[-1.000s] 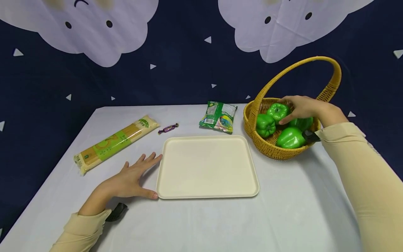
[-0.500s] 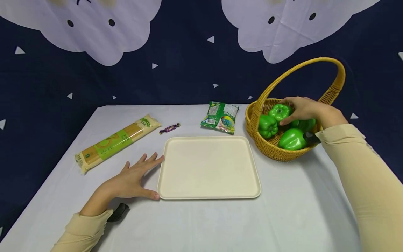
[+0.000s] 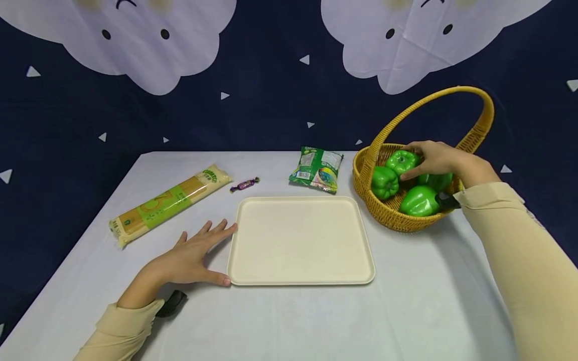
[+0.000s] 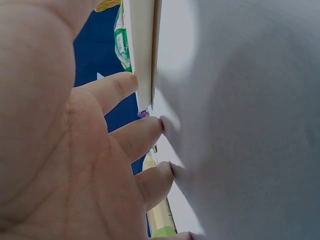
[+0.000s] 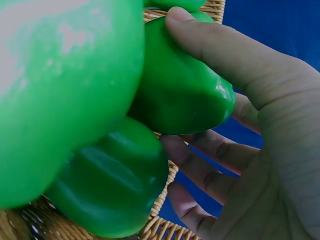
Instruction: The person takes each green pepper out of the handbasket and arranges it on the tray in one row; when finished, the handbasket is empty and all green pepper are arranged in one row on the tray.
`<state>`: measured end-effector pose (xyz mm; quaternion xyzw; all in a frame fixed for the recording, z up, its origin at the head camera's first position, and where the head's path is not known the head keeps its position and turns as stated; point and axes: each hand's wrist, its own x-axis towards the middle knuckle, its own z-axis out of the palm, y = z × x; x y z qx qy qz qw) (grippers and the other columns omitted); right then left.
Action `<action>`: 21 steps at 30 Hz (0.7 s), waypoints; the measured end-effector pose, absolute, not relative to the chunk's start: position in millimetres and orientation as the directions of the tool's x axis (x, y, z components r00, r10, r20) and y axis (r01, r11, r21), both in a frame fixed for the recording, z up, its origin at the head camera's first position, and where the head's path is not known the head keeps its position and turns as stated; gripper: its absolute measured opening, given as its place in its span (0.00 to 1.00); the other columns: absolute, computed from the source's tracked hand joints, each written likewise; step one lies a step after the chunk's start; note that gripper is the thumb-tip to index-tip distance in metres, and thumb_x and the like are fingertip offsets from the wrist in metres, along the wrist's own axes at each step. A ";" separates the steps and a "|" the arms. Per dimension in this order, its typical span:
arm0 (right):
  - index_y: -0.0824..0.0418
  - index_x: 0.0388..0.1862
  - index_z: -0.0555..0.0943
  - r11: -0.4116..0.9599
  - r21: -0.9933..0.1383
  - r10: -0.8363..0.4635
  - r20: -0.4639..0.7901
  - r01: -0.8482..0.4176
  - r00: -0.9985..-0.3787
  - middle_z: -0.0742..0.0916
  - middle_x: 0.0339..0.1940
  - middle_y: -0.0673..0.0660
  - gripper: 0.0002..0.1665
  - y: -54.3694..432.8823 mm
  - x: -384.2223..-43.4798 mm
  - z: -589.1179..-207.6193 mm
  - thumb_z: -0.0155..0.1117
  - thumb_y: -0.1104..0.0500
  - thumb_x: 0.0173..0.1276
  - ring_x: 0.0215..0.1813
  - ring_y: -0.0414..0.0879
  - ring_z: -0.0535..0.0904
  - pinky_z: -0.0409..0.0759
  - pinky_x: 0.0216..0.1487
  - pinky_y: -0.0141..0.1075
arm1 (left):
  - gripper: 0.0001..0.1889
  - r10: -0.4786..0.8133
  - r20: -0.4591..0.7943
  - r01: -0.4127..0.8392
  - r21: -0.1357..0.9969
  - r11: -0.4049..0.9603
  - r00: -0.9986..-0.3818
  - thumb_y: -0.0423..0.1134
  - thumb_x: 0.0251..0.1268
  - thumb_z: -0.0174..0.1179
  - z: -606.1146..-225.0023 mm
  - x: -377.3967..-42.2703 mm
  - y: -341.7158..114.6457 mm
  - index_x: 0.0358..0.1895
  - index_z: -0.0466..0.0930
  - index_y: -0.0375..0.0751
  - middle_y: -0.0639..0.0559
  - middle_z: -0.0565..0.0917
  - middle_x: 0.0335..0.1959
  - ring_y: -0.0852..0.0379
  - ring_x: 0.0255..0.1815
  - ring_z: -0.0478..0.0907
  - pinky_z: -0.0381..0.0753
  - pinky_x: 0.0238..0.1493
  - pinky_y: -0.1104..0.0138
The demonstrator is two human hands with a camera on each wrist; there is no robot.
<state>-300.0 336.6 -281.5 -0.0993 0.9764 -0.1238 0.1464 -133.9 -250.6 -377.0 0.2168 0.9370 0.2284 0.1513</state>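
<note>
My left hand point(image 3: 187, 258) has its fingers spread at the left side of a cream tray point(image 3: 302, 240). Its thumb tip lies at the tray's near left corner and its index fingertip at the left edge. In the left wrist view, fingertips point(image 4: 167, 172) meet the white cloth. At the right, my right hand point(image 3: 435, 160) reaches into a yellow wicker basket point(image 3: 388, 216). Thumb and fingers close around a green bell pepper point(image 5: 185, 85) at the back of it. Other green bell peppers point(image 3: 420, 201) lie beside it, one partly hidden under the hand.
A long pack of noodles point(image 3: 171, 204) lies at the left, with a purple wrapped candy point(image 3: 245, 185) near its far end. Behind the tray is a green snack bag point(image 3: 317, 169). The basket's tall handle point(image 3: 424, 103) arches up behind my right hand.
The head view has shifted slightly, so everything sits a little further right in it. Both hands keep their places at the tray and in the basket.
</note>
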 end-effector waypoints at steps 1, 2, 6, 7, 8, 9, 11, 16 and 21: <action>0.68 0.83 0.63 0.949 -0.272 -0.229 -0.258 -0.156 -0.939 0.73 0.74 0.81 0.62 337.0 -299.2 -281.1 0.80 0.35 0.64 0.73 0.78 0.70 0.70 0.70 0.75 | 0.65 0.475 -0.184 0.337 0.494 0.801 -0.860 0.72 0.47 0.79 -377.4 -134.0 -250.7 0.88 0.54 0.60 0.36 0.52 0.89 0.20 0.88 0.42 0.35 0.70 0.12; 0.67 0.83 0.63 0.950 -0.272 -0.227 -0.256 -0.155 -0.940 0.73 0.74 0.81 0.62 337.5 -298.6 -280.8 0.80 0.35 0.64 0.73 0.78 0.70 0.70 0.69 0.75 | 0.65 0.476 -0.183 0.338 0.494 0.801 -0.860 0.72 0.47 0.79 -377.9 -134.0 -250.9 0.88 0.54 0.60 0.36 0.52 0.89 0.20 0.88 0.42 0.34 0.70 0.12; 0.66 0.84 0.63 0.951 -0.270 -0.223 -0.249 -0.153 -0.943 0.74 0.74 0.81 0.61 339.6 -296.8 -278.9 0.80 0.35 0.65 0.72 0.78 0.71 0.71 0.69 0.75 | 0.66 0.477 -0.185 0.338 0.493 0.802 -0.859 0.73 0.46 0.78 -378.5 -134.0 -251.6 0.89 0.53 0.60 0.36 0.52 0.89 0.21 0.88 0.41 0.34 0.70 0.12; 0.66 0.84 0.63 0.950 -0.271 -0.222 -0.247 -0.153 -0.943 0.74 0.73 0.81 0.61 339.8 -296.6 -278.4 0.80 0.35 0.65 0.72 0.78 0.71 0.71 0.69 0.75 | 0.66 0.477 -0.186 0.338 0.493 0.802 -0.859 0.73 0.46 0.78 -378.4 -134.0 -251.7 0.89 0.53 0.60 0.37 0.52 0.89 0.21 0.88 0.41 0.34 0.70 0.13; 0.66 0.84 0.63 0.950 -0.272 -0.223 -0.246 -0.153 -0.943 0.74 0.74 0.81 0.61 340.0 -296.5 -277.9 0.80 0.35 0.65 0.72 0.78 0.71 0.71 0.69 0.75 | 0.66 0.477 -0.186 0.339 0.493 0.801 -0.859 0.73 0.46 0.78 -378.4 -134.0 -251.8 0.89 0.53 0.60 0.37 0.52 0.90 0.21 0.88 0.41 0.34 0.70 0.13; 0.66 0.84 0.63 0.949 -0.274 -0.223 -0.245 -0.153 -0.944 0.74 0.73 0.81 0.61 340.0 -296.5 -277.4 0.79 0.36 0.65 0.72 0.78 0.71 0.72 0.68 0.75 | 0.66 0.478 -0.185 0.339 0.493 0.801 -0.859 0.73 0.46 0.78 -378.3 -134.0 -251.9 0.89 0.53 0.60 0.37 0.52 0.90 0.21 0.88 0.41 0.35 0.70 0.13; 0.65 0.84 0.63 0.949 -0.277 -0.221 -0.245 -0.150 -0.944 0.74 0.73 0.82 0.61 339.9 -296.4 -276.2 0.80 0.36 0.65 0.71 0.78 0.71 0.72 0.68 0.75 | 0.66 0.479 -0.183 0.341 0.495 0.799 -0.858 0.73 0.46 0.79 -378.2 -133.9 -252.2 0.89 0.53 0.60 0.37 0.52 0.90 0.21 0.88 0.41 0.35 0.70 0.13; 0.65 0.84 0.63 0.949 -0.274 -0.226 -0.238 -0.158 -0.945 0.74 0.73 0.82 0.60 339.7 -294.5 -271.1 0.79 0.36 0.66 0.71 0.78 0.72 0.74 0.67 0.74 | 0.66 0.480 -0.184 0.340 0.498 0.798 -0.858 0.72 0.47 0.79 -378.3 -133.3 -252.7 0.89 0.52 0.60 0.36 0.52 0.89 0.21 0.88 0.41 0.35 0.70 0.13; 0.63 0.84 0.63 0.947 -0.282 -0.225 -0.233 -0.155 -0.946 0.74 0.73 0.81 0.59 339.9 -290.2 -264.9 0.78 0.36 0.67 0.70 0.77 0.73 0.75 0.65 0.73 | 0.66 0.476 -0.189 0.335 0.497 0.801 -0.859 0.72 0.47 0.78 -378.2 -133.4 -252.4 0.89 0.53 0.60 0.36 0.52 0.89 0.21 0.88 0.41 0.34 0.71 0.13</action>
